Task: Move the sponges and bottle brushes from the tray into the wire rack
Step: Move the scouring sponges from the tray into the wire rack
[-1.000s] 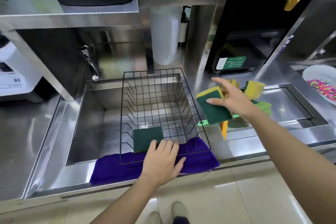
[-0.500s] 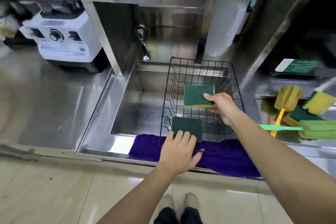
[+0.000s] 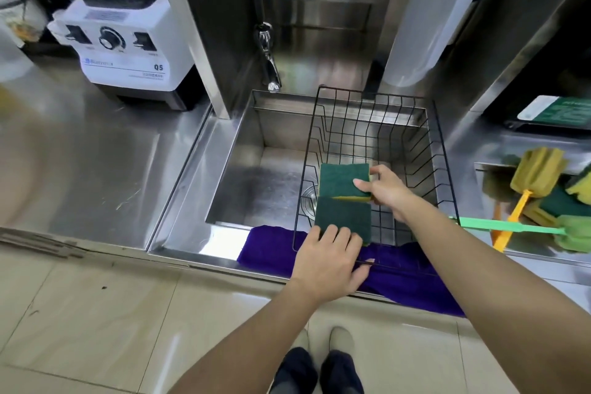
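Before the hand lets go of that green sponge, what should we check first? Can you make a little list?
1. Held sponge is over the wire rack, not outside it: ok.
2. Right hand has a firm pinch on the held sponge: ok.
3. Left hand steadies the first sponge at the rack's near wall: ok.
4. Room in the rack behind the first sponge: ok, the far part looks free.
5. Held sponge touching the rack floor: cannot tell.
6. Tray emptied: not ok, bottle brushes and sponges remain.
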### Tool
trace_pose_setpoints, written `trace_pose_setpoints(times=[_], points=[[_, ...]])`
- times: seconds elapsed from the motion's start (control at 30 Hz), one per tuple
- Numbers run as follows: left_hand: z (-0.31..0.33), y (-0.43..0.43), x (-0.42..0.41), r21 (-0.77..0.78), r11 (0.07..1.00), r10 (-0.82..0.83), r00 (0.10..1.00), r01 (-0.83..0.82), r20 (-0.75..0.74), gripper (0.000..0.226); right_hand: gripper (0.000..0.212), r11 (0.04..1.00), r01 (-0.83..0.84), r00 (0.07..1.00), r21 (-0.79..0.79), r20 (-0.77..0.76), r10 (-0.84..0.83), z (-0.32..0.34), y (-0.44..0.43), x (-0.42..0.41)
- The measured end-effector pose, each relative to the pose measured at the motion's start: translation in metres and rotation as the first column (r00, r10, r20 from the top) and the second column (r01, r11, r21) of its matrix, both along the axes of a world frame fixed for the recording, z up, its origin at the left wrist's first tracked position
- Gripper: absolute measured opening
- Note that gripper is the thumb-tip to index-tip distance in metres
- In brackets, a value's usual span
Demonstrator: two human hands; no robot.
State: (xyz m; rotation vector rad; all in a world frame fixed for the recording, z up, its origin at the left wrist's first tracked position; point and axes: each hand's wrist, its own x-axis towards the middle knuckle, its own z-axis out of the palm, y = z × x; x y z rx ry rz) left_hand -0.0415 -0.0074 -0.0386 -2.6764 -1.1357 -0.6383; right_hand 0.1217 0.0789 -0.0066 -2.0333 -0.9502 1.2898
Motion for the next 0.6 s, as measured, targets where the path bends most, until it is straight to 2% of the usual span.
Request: trace_pose_setpoints(times=[0.17,0.37,0.5,0.6], points=[[-0.001,0.000,0.000,-0.022,1.000,-0.012,1.000,0.012,-0.022,0.037,0.033,0.997,-0.078,0.997,-0.030,0.022,0.078,-0.005,0.000,0.006],[0.003,-0.001,0.004,-0.075,0.996,-0.045,0.996,0.039,-0.080,0.047,0.034,0.991,-0.133,0.990,-0.036,0.032,0.134,-0.003,-0.003,0.006],[0.008,-0.009,0.024,-0.113,0.991,-0.086,0.987,0.071,-0.133,0.054,0.051,0.987,-0.156,0.984,-0.038,0.083,0.159,0.006,-0.007,0.017],[0.013,-0.016,0.048,-0.145,0.985,-0.121,0.979,0.098,-0.161,0.053,0.044,0.980,-0.199,0.969,0.004,0.153,0.196,0.022,-0.013,0.034]])
